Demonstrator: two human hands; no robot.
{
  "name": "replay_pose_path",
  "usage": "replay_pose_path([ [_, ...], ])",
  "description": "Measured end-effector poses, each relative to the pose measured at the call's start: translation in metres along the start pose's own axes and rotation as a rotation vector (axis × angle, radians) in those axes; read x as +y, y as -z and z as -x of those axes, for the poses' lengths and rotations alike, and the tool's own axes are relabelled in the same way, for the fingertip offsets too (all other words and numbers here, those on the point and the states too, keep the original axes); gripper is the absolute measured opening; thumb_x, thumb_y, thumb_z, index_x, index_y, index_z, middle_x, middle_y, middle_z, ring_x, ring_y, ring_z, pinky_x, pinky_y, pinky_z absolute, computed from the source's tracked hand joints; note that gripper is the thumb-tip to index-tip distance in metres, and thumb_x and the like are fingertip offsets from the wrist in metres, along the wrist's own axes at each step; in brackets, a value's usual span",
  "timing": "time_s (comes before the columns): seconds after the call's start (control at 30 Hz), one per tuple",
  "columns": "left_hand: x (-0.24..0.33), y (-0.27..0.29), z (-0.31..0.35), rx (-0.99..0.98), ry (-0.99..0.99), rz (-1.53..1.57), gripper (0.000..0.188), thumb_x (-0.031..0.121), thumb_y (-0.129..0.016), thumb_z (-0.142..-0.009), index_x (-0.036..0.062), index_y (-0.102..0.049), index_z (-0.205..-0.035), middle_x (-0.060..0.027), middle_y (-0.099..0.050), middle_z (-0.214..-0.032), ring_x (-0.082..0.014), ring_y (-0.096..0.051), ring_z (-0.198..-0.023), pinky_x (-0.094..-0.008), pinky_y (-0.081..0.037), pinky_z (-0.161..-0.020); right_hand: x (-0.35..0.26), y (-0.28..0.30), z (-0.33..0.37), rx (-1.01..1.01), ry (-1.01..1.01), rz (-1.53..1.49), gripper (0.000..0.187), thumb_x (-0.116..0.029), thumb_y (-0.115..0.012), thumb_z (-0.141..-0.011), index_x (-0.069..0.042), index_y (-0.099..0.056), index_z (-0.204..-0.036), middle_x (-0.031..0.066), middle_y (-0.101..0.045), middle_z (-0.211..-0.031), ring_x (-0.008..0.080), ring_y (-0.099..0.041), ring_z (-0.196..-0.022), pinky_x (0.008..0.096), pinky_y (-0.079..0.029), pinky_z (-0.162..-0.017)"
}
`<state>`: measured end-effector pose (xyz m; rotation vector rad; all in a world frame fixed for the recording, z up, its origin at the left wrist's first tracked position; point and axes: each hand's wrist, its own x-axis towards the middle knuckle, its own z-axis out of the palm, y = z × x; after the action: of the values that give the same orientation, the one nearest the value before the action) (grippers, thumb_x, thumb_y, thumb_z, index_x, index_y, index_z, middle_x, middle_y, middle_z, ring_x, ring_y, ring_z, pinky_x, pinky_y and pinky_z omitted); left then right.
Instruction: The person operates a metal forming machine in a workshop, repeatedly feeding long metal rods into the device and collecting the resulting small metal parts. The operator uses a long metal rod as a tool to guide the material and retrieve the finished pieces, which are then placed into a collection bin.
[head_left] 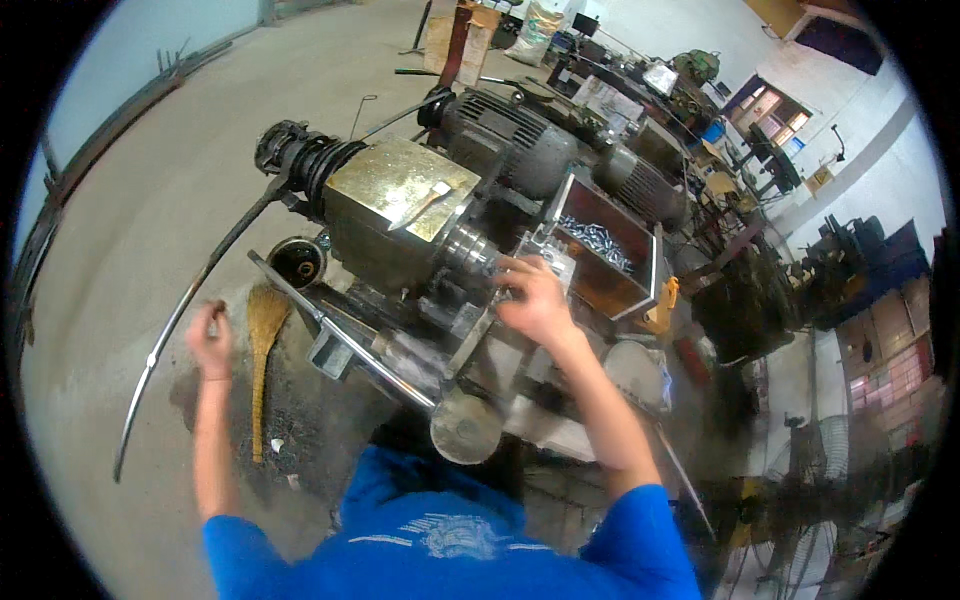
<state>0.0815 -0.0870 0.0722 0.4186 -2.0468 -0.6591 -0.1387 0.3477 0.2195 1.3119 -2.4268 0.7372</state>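
A small lathe-like machine with an oily metal headstock (385,190) stands in front of me. My right hand (535,297) is at its shiny spindle nose (468,248), fingers bent and drawn together; whatever is between them is too small to make out. My left hand (210,340) is raised at the left, blurred, with its fingers curled. It is apart from the long bent lever (190,290) that runs down from the headstock's left end. A paintbrush (425,203) lies on top of the headstock. Below my right hand is a round metal disc (466,428) at the machine's front.
An open box (640,262) with many small shiny metal parts sits behind my right hand. A straw broom (264,330) lies on the floor beside a round container (297,262). A metal bar (370,358) slants along the front. Electric motors (515,140) stand behind.
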Motion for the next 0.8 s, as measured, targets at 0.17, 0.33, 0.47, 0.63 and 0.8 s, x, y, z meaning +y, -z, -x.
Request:
replay_pose_path([
  [0.17,0.032,-0.118,0.095,-0.770,0.260,-0.296,0.037,0.018,-0.063,-0.069,0.0021,-0.056,-0.101,-0.0181,-0.062,-0.083,-0.0314,-0.061,-0.078,-0.0378,-0.047,-0.070,0.004,0.061,0.101,0.125,-0.263,0.040,0.031,-0.008,-0.058,-0.053,-0.003,-0.063,-0.083,0.0134,-0.058,-0.106,0.0313,-0.051,-0.097,0.0372,-0.043,-0.082],
  [0.33,-0.023,-0.141,0.082,-1.105,-0.481,-0.855,0.028,0.020,-0.065,-0.062,0.0105,-0.063,-0.087,-0.0104,-0.064,-0.079,-0.0243,-0.062,-0.079,-0.0363,-0.049,-0.067,0.037,0.112,0.241,0.073,-0.721,0.111,0.033,-0.007,-0.059,-0.054,-0.002,-0.063,-0.087,0.0148,-0.059,-0.102,0.0319,-0.054,-0.095,0.0359,-0.043,-0.083],
  [0.47,0.016,-0.136,0.035,-1.276,-0.190,-0.850,0.021,0.015,-0.063,-0.062,0.0093,-0.063,-0.083,-0.0114,-0.063,-0.086,-0.0254,-0.061,-0.084,-0.0365,-0.048,-0.070,0.074,0.150,0.352,0.098,-1.118,0.369,0.039,-0.013,-0.061,-0.056,-0.004,-0.063,-0.094,0.0156,-0.059,-0.102,0.0312,-0.056,-0.093,0.0358,-0.044,-0.082],
  [0.63,0.017,-0.107,0.037,-0.959,0.051,-0.544,0.025,0.015,-0.064,-0.065,0.0122,-0.064,-0.090,-0.0138,-0.063,-0.084,-0.0301,-0.061,-0.081,-0.0384,-0.048,-0.072,0.098,0.174,0.520,-0.185,-1.610,0.741,0.042,-0.020,-0.062,-0.060,-0.006,-0.059,-0.100,0.0169,-0.061,-0.094,0.0305,-0.058,-0.091,0.0370,-0.046,-0.080],
  [0.8,0.009,-0.076,0.003,-0.511,0.754,0.427,0.036,0.028,-0.059,-0.081,-0.0042,-0.057,-0.097,-0.0109,-0.060,-0.070,-0.0186,-0.061,-0.066,-0.0302,-0.046,-0.050,0.096,0.166,0.533,-0.380,-1.733,0.784,0.044,-0.031,-0.064,-0.062,0.000,-0.060,-0.092,0.0176,-0.060,-0.098,0.0321,-0.057,-0.095,0.0377,-0.046,-0.081],
])
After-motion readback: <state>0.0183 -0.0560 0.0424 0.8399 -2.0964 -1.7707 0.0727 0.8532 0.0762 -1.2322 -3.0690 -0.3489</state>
